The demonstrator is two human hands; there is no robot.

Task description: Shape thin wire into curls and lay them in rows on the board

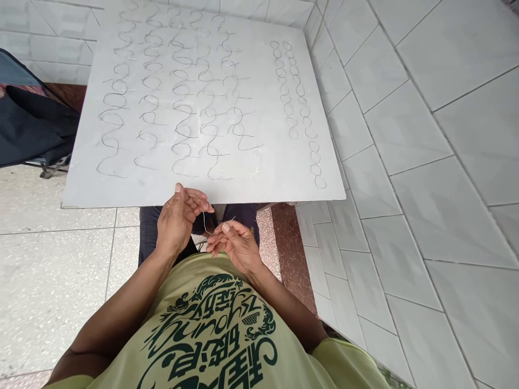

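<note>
A thin, pale wire, bent in a curve, spans the gap between my two hands just off the table's near edge. My left hand holds its upper end, thumb and fingers closed around it with the palm partly turned up. Lower and to the right, my right hand pinches the other part between thumb and fingertips, and a short end sticks out past the thumb. On the white tabletop, several columns of thin S-shaped bent wires lie end over end. Two columns of smaller, rounder curls lie at the right.
A grey tiled wall runs close along the table's right side, and another tiled wall stands behind it. At the left is a dark folding chair on the speckled floor. My legs are under the table's near edge.
</note>
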